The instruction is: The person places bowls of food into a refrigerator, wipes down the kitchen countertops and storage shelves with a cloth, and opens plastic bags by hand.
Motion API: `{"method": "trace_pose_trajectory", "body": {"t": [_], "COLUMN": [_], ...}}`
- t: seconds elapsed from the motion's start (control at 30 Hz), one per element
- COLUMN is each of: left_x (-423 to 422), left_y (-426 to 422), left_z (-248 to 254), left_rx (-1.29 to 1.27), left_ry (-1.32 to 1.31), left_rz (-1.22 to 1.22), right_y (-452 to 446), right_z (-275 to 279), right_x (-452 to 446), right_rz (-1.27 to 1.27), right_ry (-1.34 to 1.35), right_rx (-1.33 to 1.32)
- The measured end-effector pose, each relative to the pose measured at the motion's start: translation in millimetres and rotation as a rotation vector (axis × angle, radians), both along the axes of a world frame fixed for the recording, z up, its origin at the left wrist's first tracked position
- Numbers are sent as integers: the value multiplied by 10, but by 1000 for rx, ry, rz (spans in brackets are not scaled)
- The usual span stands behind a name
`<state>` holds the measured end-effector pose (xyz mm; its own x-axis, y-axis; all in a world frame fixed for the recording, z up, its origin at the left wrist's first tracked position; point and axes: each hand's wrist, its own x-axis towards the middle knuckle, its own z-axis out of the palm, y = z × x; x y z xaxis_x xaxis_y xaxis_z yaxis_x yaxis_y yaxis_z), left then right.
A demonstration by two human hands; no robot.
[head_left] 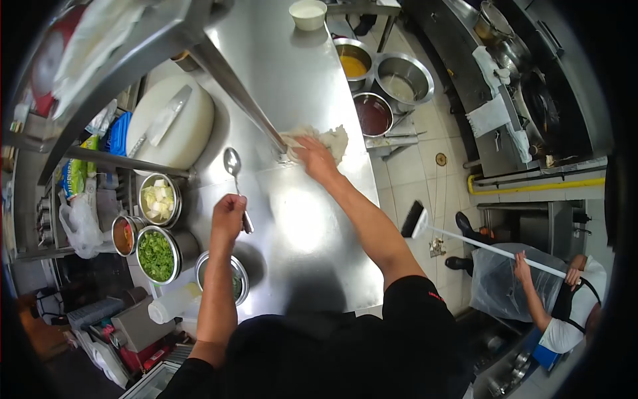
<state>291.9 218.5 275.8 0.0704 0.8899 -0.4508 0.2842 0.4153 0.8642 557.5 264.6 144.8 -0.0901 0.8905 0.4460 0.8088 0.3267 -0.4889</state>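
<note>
A metal spoon [232,161] is in my left hand [228,216], its bowl pointing away from me above the steel table [266,86]. The fingers are closed round its handle. My right hand [315,158] presses on a crumpled beige cloth [334,141] beside the foot of a steel post [239,86]. The fingers rest over the cloth's left part. Left of the spoon lies a round white cutting board [193,130] with a broad knife [167,116] on it.
Metal containers of chopped greens [157,255] and pale chunks [159,199] stand at the left. A white bowl [308,14] is at the far edge. Pots [373,114] stand beyond the right edge. A co-worker [565,302] holds a broom [492,248] at the right.
</note>
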Motion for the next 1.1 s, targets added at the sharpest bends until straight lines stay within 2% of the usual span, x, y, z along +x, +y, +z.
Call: {"method": "trace_pose_trajectory", "body": {"t": [0.07, 0.17, 0.2, 0.23, 0.27, 0.3, 0.37, 0.47, 0.5, 0.57, 0.63, 0.7, 0.77, 0.83, 0.87, 0.9, 0.93, 0.97, 1.0, 1.03, 1.07, 1.1], "left_x": [-5, -147, -194, -264, -321, -359, -492, -709, -757, -835, -885, -917, -914, -917, -970, -983, -982, -1027, -1098, -1006, -985, -955], "left_y": [-127, -291, -336, -417, -477, -542, -644, -723, -794, -882, -914, -940, -994, -891, -1056, -1088, -976, -948, -1134, -1144, -1132, -1092], "left_z": [134, 292, 350, 415, 488, 559, 573, 446, 434, 419, 408, 423, 481, 559, 556, 617, 576, 506, 429, 587, 540, 469], "left_rx": [1, 3, 4, -3, -9, -21, -12, 3, -5, -17, -21, -10, 6, 77, 51, 69, 106, 121, 83, -32, -59, -76], "left_ry": [14, -35, -62, -81, -99, -55, -86, -105, -109, -86, -80, -74, -84, -74, -53, -148, -164, -169, -154, -176, -173, -171], "left_rz": [-29, -26, -14, -4, -1, 3, 7, 35, 56, 86, 97, 110, 89, 97, 105, 78, 61, 50, 41, 87, 85, 82], "right_y": [-172, -123, -41, -89, 14, 184, 479, 673, 678, 551, 588, 542, 225, 620, 522, 385, 515, 619, 695, 607, 724, 781], "right_z": [190, 1082, 1528, 2314, 2790, 3146, 3462, 3074, 2824, 2105, 1021, 603, 120, 435, 534, 659, 954, 1480, 2009, 2739, 3175, 3172], "right_x": [50, -6, -19, -89, -213, -321, -721, -876, -915, -961, -882, -818, -806, -750, -767, -781, -756, -739, -668, -652, -651, -655], "right_rz": [-51, -365, -196, -68, 158, 207, 116, -62, -124, -224, -250, -221, -298, -295, -304, -325, -242, -232, -66, -46, -8, -35], "right_ry": [191, 938, 1102, 1053, 1057, 808, 1001, 992, 984, 994, 871, 873, 746, 682, 684, 680, 712, 695, 810, 564, 673, 668], "right_rx": [-298, -292, -117, -23, 212, 512, 667, 503, 552, 384, 319, 138, 46, 41, -30, -107, 74, 209, 253, 479, 386, 500]}}
